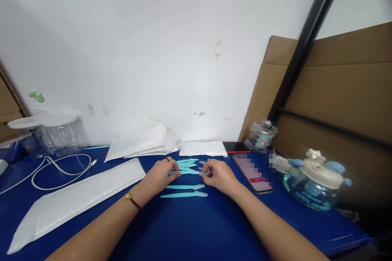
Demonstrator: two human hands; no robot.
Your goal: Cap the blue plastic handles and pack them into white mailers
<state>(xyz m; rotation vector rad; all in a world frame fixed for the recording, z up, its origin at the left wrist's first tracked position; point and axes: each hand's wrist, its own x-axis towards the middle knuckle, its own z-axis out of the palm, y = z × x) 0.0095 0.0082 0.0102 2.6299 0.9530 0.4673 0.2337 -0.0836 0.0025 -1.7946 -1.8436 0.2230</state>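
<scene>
Several thin teal plastic sticks (186,165) lie in a loose row on the blue table (183,228). Two more teal sticks (183,191) rest side by side nearer to me. My left hand (161,174) lies over the left ends of the row, fingers curled, thumb pressing one stick. There is a ring on one finger and a thin bracelet on the wrist. My right hand (219,175) is at the right ends of the row, with its fingertips pinched on a small pale piece I cannot make out.
White padded envelopes (76,200) lie left and at the back (141,142). A clear lidded jar (64,134) and a white cable (61,169) are far left. A phone (252,173), a second phone (235,147), a wrapped plastic cup (261,134) and a blue water jug (312,187) sit right. Cardboard leans behind.
</scene>
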